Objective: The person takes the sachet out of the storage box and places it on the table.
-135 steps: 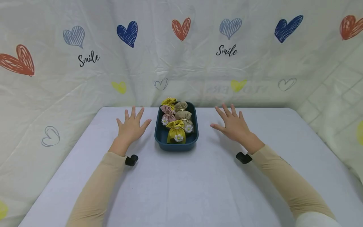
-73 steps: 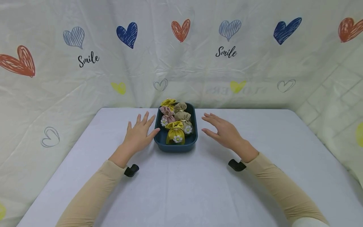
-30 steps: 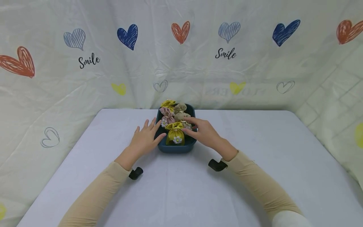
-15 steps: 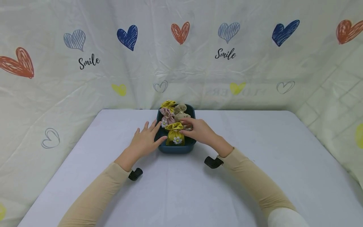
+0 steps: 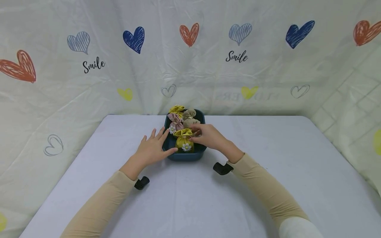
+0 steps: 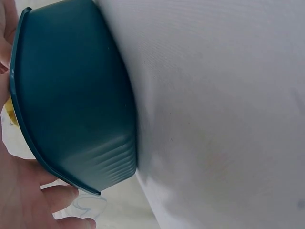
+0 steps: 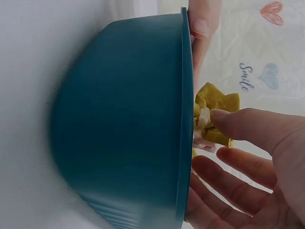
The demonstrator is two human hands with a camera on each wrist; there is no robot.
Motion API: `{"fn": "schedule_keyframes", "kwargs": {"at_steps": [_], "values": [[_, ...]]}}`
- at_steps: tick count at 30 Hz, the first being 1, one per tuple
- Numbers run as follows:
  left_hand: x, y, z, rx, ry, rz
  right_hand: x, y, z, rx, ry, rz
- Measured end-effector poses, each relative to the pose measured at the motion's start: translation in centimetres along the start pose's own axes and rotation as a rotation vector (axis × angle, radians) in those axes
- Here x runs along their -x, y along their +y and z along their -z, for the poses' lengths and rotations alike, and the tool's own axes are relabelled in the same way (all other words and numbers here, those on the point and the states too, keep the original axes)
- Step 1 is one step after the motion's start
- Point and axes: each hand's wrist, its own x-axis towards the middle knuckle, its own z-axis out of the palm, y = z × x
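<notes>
A dark teal plastic tray (image 5: 184, 157) holds several small drawstring pouches. My right hand (image 5: 210, 136) reaches over its right rim. Its thumb lies on the gathered neck of the front yellow pouch (image 5: 181, 142), which has a white flower, and its fingers curve in from behind. In the right wrist view, the thumb covers part of that yellow pouch (image 7: 221, 100). My left hand (image 5: 150, 150) has its fingers spread at the left rim, thumb over the front left corner; whether the thumb touches the pouch, I cannot tell. A greyish-beige pouch (image 5: 190, 123) is partly hidden by my right hand.
Behind sit a pink pouch (image 5: 176, 121), another yellow pouch (image 5: 177, 109) and a second beige pouch (image 5: 189, 114). The tray stands near the far edge of a white-covered table (image 5: 184, 198). A white curtain (image 5: 208, 72) printed with hearts hangs behind it.
Both hands have come inward from either side to the tray. The right has reached the front yellow pouch, while the left thumb has shifted down to the front left corner. The pouches have barely moved.
</notes>
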Motion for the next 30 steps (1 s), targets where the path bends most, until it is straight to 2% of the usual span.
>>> {"fn": "schedule_keyframes", "kwargs": {"at_steps": [12,22,30], "values": [[0.1,-0.2,-0.2,0.007,-0.019,-0.003,-0.8,-0.1,-0.3,-0.007,-0.111,-0.059],[0.1,-0.4,0.0,0.024,-0.043,0.004,-1.2,-0.3,-0.2,-0.031,-0.153,-0.049],[0.0,-0.4,-0.1,0.032,-0.05,0.0,-1.3,-0.3,-0.4,-0.027,-0.18,-0.084]]}}
